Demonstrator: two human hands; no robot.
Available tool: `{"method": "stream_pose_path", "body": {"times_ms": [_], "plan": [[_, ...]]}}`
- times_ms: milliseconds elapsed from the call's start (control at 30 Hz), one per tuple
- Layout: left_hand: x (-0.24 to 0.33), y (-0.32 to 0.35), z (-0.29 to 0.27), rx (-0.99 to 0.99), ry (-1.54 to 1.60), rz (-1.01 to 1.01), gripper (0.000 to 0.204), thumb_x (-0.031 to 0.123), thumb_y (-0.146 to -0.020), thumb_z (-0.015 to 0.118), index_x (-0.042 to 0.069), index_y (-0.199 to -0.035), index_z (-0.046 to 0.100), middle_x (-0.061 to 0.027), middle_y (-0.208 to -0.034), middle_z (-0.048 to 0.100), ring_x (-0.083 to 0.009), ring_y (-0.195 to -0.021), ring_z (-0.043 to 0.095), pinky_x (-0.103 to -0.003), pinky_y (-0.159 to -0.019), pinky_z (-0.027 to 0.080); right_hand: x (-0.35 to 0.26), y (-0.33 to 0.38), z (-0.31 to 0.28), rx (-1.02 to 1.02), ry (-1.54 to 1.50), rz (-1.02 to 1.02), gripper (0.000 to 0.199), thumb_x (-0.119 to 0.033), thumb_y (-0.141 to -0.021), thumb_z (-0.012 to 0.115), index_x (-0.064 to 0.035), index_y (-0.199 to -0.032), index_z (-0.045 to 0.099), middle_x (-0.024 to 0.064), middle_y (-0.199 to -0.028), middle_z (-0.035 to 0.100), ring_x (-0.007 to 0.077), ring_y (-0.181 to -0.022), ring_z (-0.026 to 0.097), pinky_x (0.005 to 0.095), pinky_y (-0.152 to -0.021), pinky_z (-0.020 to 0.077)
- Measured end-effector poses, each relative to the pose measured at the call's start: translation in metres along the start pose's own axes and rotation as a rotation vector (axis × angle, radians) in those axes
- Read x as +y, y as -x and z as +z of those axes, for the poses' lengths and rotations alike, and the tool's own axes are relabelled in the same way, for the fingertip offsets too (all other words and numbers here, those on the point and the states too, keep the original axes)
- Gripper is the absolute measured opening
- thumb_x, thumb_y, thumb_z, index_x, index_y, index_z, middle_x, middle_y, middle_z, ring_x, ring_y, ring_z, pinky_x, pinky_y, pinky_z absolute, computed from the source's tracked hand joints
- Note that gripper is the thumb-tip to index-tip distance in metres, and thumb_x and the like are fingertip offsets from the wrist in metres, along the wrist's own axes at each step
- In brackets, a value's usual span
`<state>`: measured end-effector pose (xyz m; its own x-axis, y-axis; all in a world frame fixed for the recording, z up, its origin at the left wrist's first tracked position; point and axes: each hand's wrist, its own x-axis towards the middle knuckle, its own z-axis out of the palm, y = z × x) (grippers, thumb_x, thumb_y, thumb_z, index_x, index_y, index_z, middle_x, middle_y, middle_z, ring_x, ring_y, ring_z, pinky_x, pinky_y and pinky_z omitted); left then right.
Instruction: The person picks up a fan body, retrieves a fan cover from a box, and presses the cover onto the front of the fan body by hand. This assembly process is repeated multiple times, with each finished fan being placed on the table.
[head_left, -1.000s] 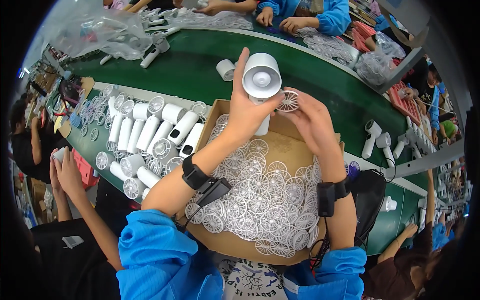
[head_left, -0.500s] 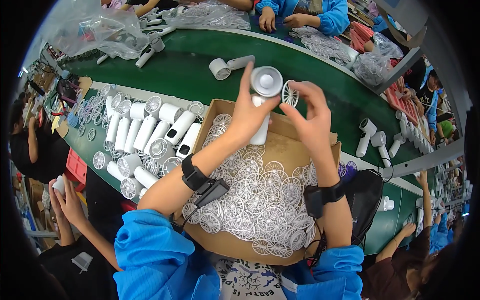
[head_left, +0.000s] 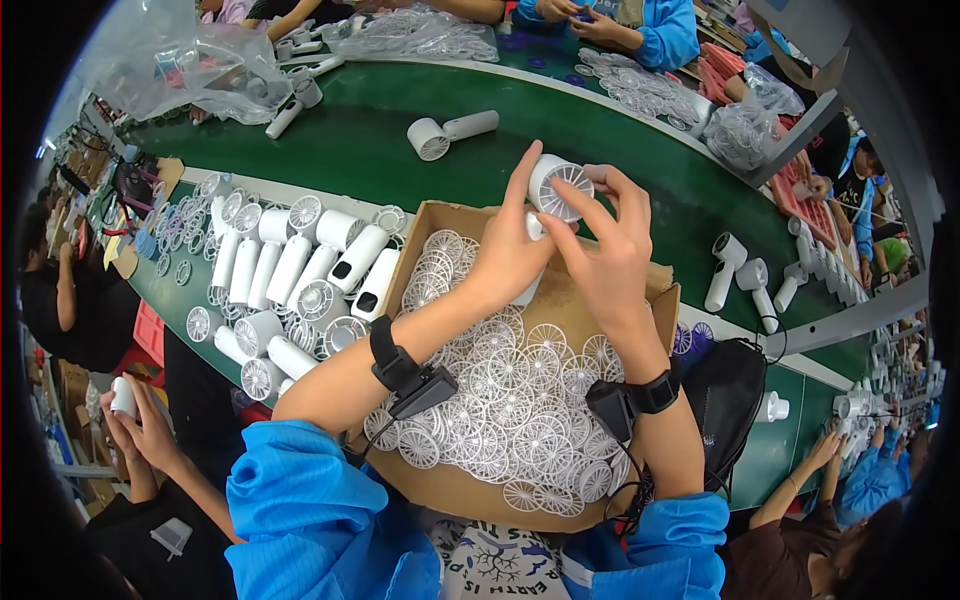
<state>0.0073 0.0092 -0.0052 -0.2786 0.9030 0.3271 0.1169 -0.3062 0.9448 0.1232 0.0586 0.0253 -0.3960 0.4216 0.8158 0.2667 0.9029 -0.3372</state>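
My left hand (head_left: 508, 245) is wrapped round a white handheld fan (head_left: 541, 186), whose round head tilts toward the right. A white spoked grille (head_left: 566, 198) covers the front of the fan head. The fingers of my right hand (head_left: 612, 235) press on this grille and grip the head's edge. Most of the fan's handle is hidden behind my left hand. Below my hands, a cardboard box (head_left: 565, 290) holds many loose white spoked grilles (head_left: 510, 405).
White fan bodies (head_left: 290, 265) and loose grilles lie in rows to the left. One white fan (head_left: 430, 138) rests on the green belt (head_left: 360, 120) beyond the box. More fans (head_left: 728, 265) stand at right, near a black bag (head_left: 725, 410). Co-workers sit around.
The grille in my right hand has moved left onto the fan head's front. The head has turned to face right, and the fan lying on the belt has shifted slightly left.
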Motion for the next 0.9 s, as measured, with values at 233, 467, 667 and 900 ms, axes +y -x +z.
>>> {"method": "stream_pose_path", "body": {"times_ms": [233, 467, 667, 900], "plan": [[0.002, 0.0, -0.001, -0.003, 0.047, -0.065, 0.083, -0.003, -0.084, 0.056, 0.014, -0.147, 0.006, -0.0184, -0.124, 0.049, -0.0227, -0.105, 0.057, -0.032, -0.087, 0.05, -0.001, 0.0, -0.001, 0.002, -0.009, 0.011, 0.037, -0.008, -0.065, 0.078, -0.0083, -0.101, 0.069, 0.0129, -0.109, 0.055, 0.0265, -0.097, 0.052, 0.0342, -0.081, 0.0462], [0.007, 0.003, 0.001, 0.017, -0.035, -0.051, 0.08, -0.001, -0.084, 0.056, 0.015, -0.147, 0.008, -0.0183, -0.124, 0.048, -0.0226, -0.105, 0.057, -0.032, -0.085, 0.05, 0.0, 0.001, -0.001, -0.002, 0.011, -0.007, 0.038, -0.007, -0.064, 0.078, -0.0087, -0.101, 0.069, 0.0126, -0.108, 0.056, 0.0266, -0.098, 0.052, 0.035, -0.08, 0.0465], [0.009, 0.005, -0.002, -0.013, -0.187, 0.015, 0.077, -0.001, -0.084, 0.055, 0.015, -0.146, 0.011, -0.0159, -0.121, 0.05, -0.0199, -0.093, 0.06, -0.03, -0.078, 0.053, 0.013, -0.003, -0.006, -0.037, 0.214, -0.22, 0.034, -0.01, -0.068, 0.075, -0.0095, -0.102, 0.068, 0.0131, -0.11, 0.055, 0.0283, -0.097, 0.051, 0.0358, -0.079, 0.0464], [0.021, 0.006, -0.005, -0.116, 0.283, -0.035, 0.059, 0.014, -0.092, 0.046, 0.016, -0.144, 0.019, -0.0103, -0.1, 0.057, -0.0125, -0.063, 0.059, -0.024, -0.055, 0.05, 0.02, 0.001, 0.011, -0.001, -0.795, 0.395, 0.034, -0.013, -0.083, 0.065, -0.0042, -0.115, 0.059, 0.0097, -0.113, 0.056, 0.0204, -0.1, 0.053, 0.0319, -0.083, 0.0461]]}}
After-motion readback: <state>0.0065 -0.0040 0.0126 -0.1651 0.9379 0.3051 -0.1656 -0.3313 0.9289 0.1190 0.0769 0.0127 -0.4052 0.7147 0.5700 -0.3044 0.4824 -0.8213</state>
